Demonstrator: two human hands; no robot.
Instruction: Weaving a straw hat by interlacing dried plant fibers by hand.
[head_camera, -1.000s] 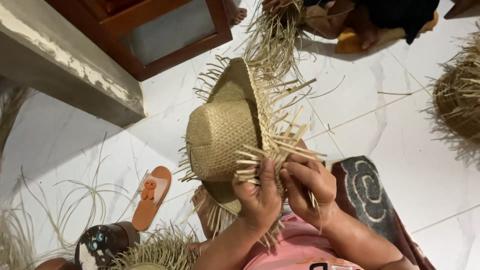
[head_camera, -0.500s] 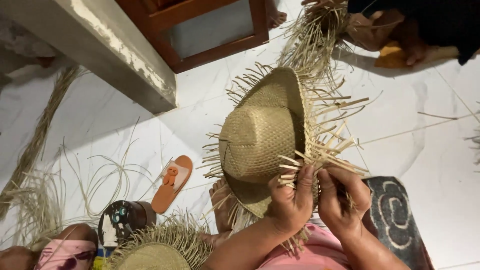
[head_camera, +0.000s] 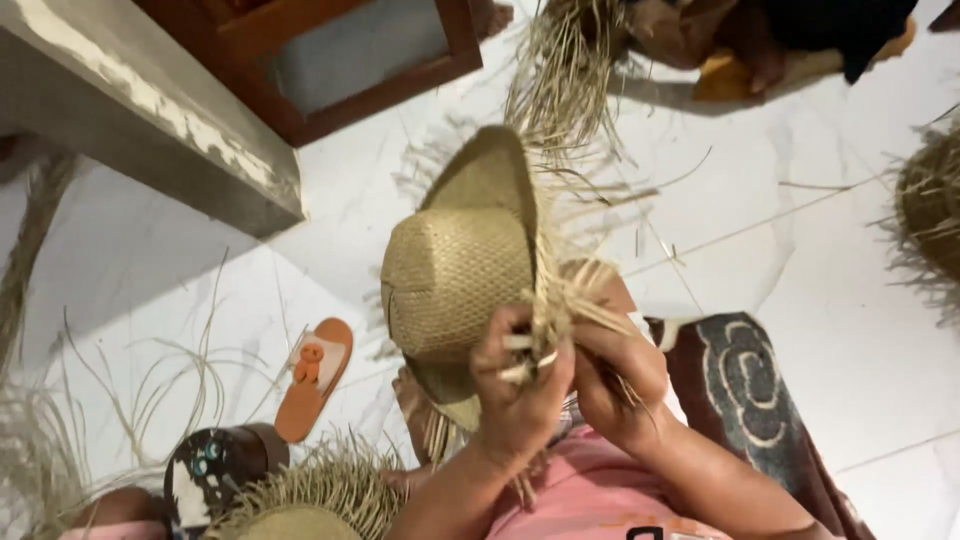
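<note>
While the left hand pinches loose straw strands at the woven hat brim, the right hand grips them too.

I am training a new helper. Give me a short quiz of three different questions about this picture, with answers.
1. True or false: both hands grip the loose straw ends at the hat's brim.
2. What colour is the sandal on the floor?
3. The sandal lies A) left of the hat, B) on it.

Key:
1. True: left hand and right hand pinch strands of the straw hat.
2. Orange sandal, on the white floor.
3. A.
</note>
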